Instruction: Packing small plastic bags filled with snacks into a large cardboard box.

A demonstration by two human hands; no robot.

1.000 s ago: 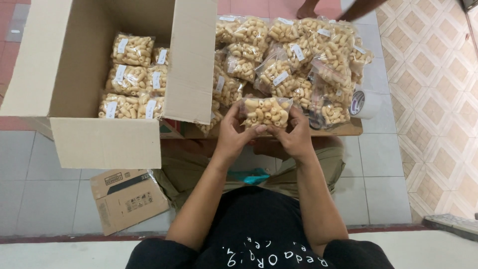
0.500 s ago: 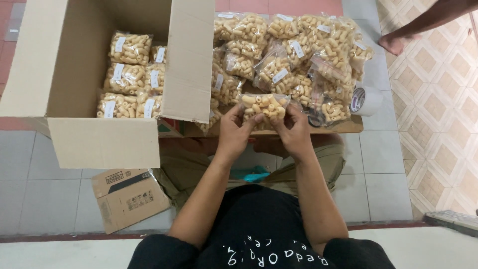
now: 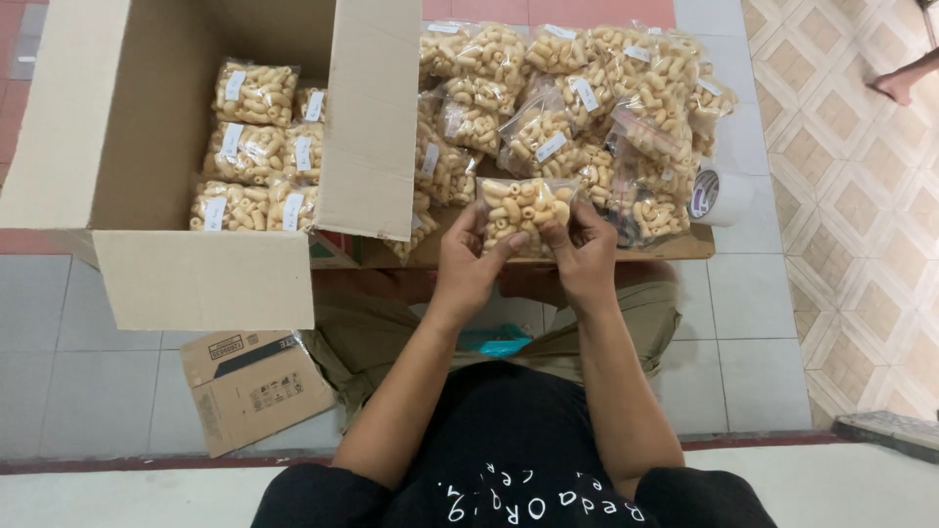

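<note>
item: clear plastic bag of pale curled snacks (image 3: 526,210), frame centre, being gripped by left hand (image 3: 471,262) and right hand (image 3: 585,256), fingers closing on its lower edge. open brown cardboard box (image 3: 127,117), upper left, holding several bags already; heap of matching bags (image 3: 577,108), upper right, waiting.

Light: bright, even daylight; soft shadow inside the box (image 3: 147,117). Glare: faint sheen on bags (image 3: 587,98). Focus: sharp throughout; slight wide-angle bend at frame edges.
</note>
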